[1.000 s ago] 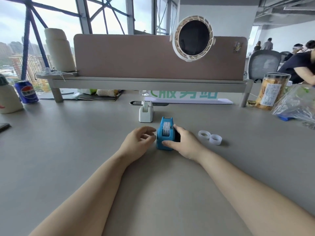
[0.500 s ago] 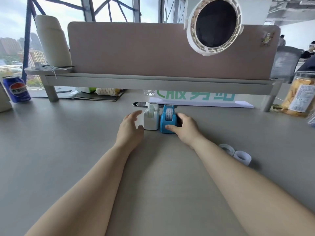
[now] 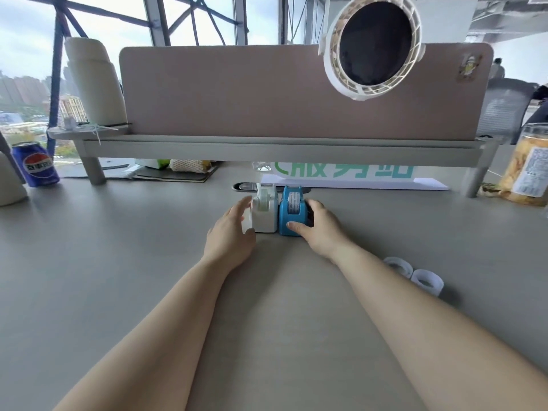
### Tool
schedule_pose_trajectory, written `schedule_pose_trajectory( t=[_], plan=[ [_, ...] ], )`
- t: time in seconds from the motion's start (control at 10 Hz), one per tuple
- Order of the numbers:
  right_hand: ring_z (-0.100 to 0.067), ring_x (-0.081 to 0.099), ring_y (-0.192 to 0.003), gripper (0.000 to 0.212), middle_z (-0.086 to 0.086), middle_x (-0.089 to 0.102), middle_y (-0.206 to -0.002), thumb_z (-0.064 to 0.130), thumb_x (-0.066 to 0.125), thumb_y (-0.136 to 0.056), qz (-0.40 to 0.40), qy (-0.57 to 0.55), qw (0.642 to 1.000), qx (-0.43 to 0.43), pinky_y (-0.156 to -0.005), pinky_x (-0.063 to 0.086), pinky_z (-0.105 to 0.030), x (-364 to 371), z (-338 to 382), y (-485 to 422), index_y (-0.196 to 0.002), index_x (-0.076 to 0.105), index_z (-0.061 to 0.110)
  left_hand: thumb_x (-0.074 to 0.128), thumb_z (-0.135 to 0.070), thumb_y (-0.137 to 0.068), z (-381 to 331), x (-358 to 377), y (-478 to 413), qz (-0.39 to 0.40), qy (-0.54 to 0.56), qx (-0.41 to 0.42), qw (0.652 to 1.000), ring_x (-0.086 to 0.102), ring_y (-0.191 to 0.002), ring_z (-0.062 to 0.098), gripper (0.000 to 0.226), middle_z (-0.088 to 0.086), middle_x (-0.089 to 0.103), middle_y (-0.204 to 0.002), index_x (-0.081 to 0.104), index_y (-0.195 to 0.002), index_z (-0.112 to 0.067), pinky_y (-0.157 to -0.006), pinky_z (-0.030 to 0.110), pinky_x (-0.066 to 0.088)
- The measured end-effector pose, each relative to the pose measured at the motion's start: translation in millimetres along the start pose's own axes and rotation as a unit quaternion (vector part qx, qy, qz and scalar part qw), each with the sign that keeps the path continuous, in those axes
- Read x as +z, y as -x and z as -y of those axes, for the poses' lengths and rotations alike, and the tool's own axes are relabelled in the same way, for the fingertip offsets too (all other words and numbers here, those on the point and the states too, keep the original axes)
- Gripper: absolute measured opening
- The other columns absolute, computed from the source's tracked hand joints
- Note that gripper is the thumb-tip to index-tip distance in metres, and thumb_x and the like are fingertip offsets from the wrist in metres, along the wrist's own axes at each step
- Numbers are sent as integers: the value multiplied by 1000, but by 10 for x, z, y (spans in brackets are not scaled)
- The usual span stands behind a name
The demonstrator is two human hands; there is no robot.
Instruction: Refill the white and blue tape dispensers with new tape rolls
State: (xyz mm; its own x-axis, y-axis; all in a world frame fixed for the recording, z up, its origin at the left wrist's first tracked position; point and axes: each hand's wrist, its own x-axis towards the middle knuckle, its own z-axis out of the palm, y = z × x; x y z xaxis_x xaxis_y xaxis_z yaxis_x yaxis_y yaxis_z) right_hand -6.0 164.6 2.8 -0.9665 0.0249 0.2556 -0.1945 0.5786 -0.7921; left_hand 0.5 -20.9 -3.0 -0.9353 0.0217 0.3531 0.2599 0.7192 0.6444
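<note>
The white tape dispenser point(image 3: 263, 212) and the blue tape dispenser point(image 3: 291, 211) stand side by side, touching, far out on the grey desk, each with a tape roll showing in its top. My right hand point(image 3: 321, 228) grips the blue dispenser from its right side, thumb on its front. My left hand point(image 3: 232, 232) rests against the white dispenser's left side with its fingers spread. Two empty white tape cores point(image 3: 415, 272) lie on the desk to the right, beside my right forearm.
A raised shelf point(image 3: 281, 148) with a pink divider panel and a round white fan point(image 3: 375, 44) stands just behind the dispensers. A blue soda can point(image 3: 35, 164) is at far left, a snack jar point(image 3: 527, 166) at far right. A white sign lies under the shelf.
My right hand slid the blue dispenser away from me until it stood against the white one. My left hand moved from beside the blue dispenser to the white one's left side.
</note>
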Motion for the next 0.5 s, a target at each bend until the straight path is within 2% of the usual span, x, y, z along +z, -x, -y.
schedule_pose_trajectory(
  t=[0.2,0.3,0.4,0.5],
  plan=[
    [-23,49,-120,62,-5,52,-136,27,64,-84,6,13,1000,0,-96,38,-28,32,-1,-18,-137,35,16,50,-22,-87,20,24,-7,12,-62,-8,998,42,-133,18,59,-2,44,-145,28,-141,-36,-107,41,33],
    [-20,46,-121,61,-5,48,-138,22,60,-87,21,-15,1000,5,-91,32,-20,17,18,-17,-139,30,13,48,-22,-89,-16,-12,-21,17,-66,-15,998,38,-136,19,60,-2,40,-148,25,-143,-35,-108,39,29],
    [-20,39,-130,71,-5,38,-147,26,62,-86,39,-15,999,-5,-95,27,-19,39,23,47,-144,20,14,50,-23,-89,-47,12,48,14,-67,-5,998,32,-139,19,63,-4,31,-154,23,-145,-31,-111,39,27],
    [-16,23,-141,88,1,19,-156,38,65,-81,-20,-63,996,-56,-106,20,-22,-233,262,97,-146,8,22,61,-19,-84,-178,-251,4,-34,6,43,998,36,-137,20,67,-1,32,-153,31,-143,-24,-112,40,32]
  ],
)
